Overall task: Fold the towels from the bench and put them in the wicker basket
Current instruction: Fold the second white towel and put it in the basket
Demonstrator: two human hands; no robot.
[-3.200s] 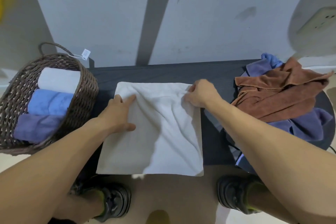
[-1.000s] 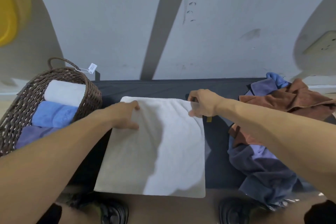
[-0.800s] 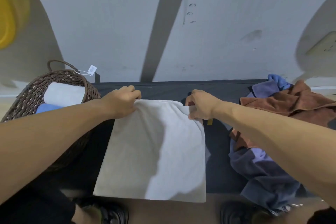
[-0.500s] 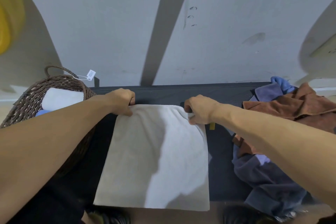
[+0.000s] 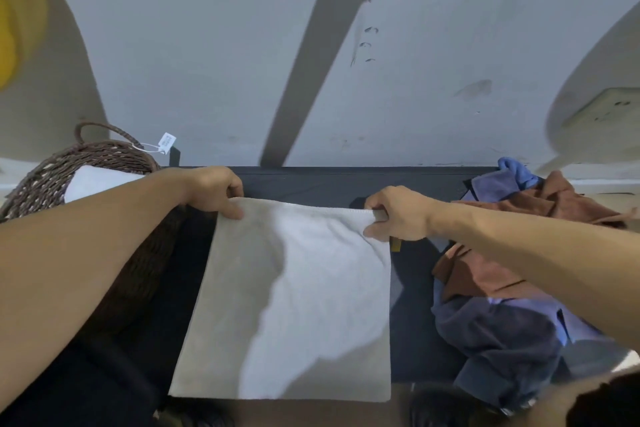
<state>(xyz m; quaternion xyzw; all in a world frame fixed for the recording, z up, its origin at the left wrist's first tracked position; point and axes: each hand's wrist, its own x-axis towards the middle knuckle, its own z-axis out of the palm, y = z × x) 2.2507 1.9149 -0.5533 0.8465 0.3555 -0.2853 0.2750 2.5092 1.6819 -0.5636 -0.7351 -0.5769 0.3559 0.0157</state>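
Since half a second ago, the far edge of the white towel [image 5: 298, 302] has been lifted a little off the dark bench [image 5: 311, 180], and a slight sag now shows along that edge between the two grips. Three seconds back the hands were still smoothing the cloth flat. The towel is spread across the middle of the bench, with its near edge hanging over the front. Its far left corner is pinched by the left hand [image 5: 214, 192], fingers curled over the hem and thumb pressed on top. Its far right corner is gripped by the right hand [image 5: 398, 215], with the fabric bunched inside the curled fingers. To the left, partly hidden behind the left forearm, the wicker basket [image 5: 114, 152] stands at the bench end; a rolled white towel [image 5: 93, 180] can be seen inside it and a small paper tag [image 5: 166, 142] hangs from its handle. To the right, a heap of unfolded towels [image 5: 502, 281] in brown, purple and blue lies on the bench.
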